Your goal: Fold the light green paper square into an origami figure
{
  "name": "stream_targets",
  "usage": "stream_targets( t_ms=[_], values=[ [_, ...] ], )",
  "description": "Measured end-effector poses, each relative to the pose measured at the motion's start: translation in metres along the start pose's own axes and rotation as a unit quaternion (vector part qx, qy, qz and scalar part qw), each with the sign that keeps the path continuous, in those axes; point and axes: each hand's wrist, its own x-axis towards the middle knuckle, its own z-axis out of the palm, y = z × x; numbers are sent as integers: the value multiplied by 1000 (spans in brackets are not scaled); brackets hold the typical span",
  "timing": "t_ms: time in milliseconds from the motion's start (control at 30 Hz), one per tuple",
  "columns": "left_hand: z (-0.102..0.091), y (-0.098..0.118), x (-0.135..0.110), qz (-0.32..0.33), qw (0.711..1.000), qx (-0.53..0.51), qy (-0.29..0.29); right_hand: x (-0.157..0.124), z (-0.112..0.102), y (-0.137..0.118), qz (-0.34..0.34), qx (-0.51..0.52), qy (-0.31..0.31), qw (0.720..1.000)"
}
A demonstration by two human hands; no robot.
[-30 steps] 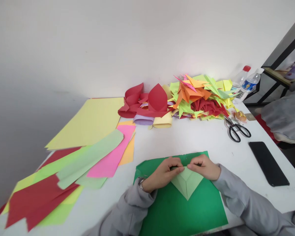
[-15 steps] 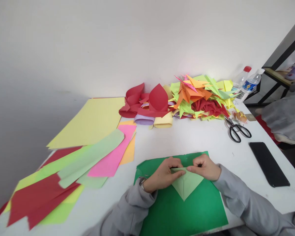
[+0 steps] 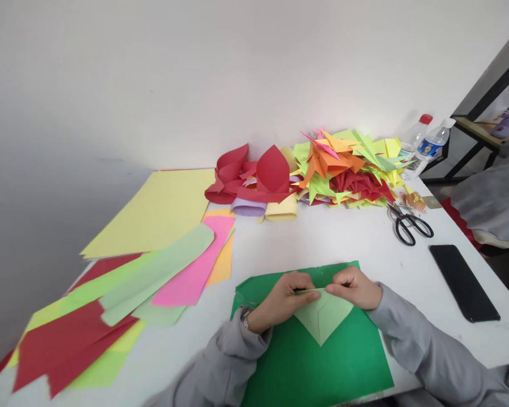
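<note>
A pale green folded sheet of paper [image 3: 322, 322] shows as a triangle with its point toward me and a crease down its middle. My left hand [image 3: 286, 299] pinches its top edge from the left, thumb on the near side. From the right, my right hand [image 3: 353, 287] grips the same edge between thumb and curled fingers. Both thumbs lie close together along the fold. Beneath the paper is a dark green sheet [image 3: 314, 376] on the white table. The paper's far side is hidden behind my fingers.
Coloured paper strips [image 3: 156, 274] and a large yellow sheet [image 3: 152, 209] lie at left. Red paper shapes [image 3: 274, 169] and a heap of folded paper pieces [image 3: 339, 167] line the wall. Scissors [image 3: 407, 223], a black phone [image 3: 464, 282] and bottles [image 3: 435, 141] are at right.
The pale green paper's lower point has shifted slightly to the right. My right thumb has slid a little right along the top edge; my left hand is nearly still.
</note>
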Motion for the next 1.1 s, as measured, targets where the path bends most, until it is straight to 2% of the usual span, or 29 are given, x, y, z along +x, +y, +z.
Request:
stream_targets(
  t_ms=[233,333,467,800,1100],
  values=[
    [2,2,0,42,995,83,-22,-2,4,3,-20,-79,-14,997],
    [2,4,1,63,993,91,-46,-2,4,4,-18,-84,-27,996],
    [2,5,1,65,991,107,-49,-1,4,4,-1,-62,-30,998],
    [-3,7,0,13,999,41,-12,0,-2,4,60,64,25,996],
    [-4,4,-2,2,1000,-3,14,-2,-10,-1,63,15,22,998]
  ],
)
